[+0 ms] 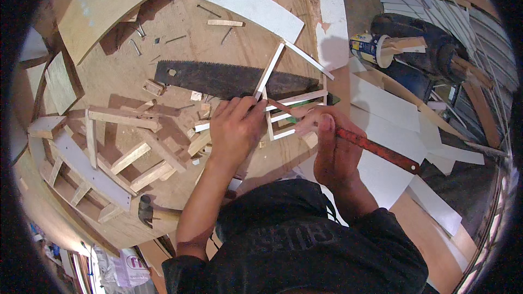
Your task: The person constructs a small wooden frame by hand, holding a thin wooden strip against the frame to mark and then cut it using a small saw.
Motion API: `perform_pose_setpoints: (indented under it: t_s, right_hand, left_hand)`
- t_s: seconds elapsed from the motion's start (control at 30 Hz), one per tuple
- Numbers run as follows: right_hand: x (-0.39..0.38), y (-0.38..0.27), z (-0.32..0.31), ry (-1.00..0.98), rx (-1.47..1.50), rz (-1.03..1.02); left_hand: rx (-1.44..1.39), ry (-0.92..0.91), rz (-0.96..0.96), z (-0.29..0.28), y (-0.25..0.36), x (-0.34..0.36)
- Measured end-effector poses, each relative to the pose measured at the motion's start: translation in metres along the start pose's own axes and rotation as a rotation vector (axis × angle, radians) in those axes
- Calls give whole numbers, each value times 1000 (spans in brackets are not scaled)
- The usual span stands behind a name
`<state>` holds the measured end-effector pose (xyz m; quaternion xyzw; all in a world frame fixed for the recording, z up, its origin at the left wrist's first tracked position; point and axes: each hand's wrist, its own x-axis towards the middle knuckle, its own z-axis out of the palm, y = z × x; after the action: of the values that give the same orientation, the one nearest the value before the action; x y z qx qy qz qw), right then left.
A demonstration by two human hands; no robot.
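White strips form a small frame (291, 106) near the surface (229, 43) edge, lying over one black saw (229, 79). The left hand (234, 128) presses flat on the frame, fingers spread, clasping nothing. The right hand (329, 147) is closed around one red-handled tool (376, 147), its tip at the frame. Judged step: working a frame joint; the next move calls for steady hold-down. One hammer (150, 212) lies at the near edge; several wood offcuts are scattered about.
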<state>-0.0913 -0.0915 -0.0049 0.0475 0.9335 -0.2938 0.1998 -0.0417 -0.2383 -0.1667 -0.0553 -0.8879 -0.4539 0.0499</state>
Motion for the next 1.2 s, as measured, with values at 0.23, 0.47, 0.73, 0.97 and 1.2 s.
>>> perform_pose_setpoints:
  t_s: [0.23,0.47,0.73,0.97,1.2]
  right_hand:
    - [-3,-1,4,-15,77,-115]
    - [-8,-8,-2,27,66,-88]
    - [-4,-9,1,46,97,-71]
    - [-3,-3,2,66,208,-69]
    - [0,-9,6,100,303,-33]
  left_hand:
    - [-17,7,-19,-1,-1,0]
    - [-11,15,-7,2,-2,0]
    - [-25,20,-19,1,-2,1]
    - [-29,6,-15,0,-2,2]
    - [-34,10,-43,1,-3,-2]
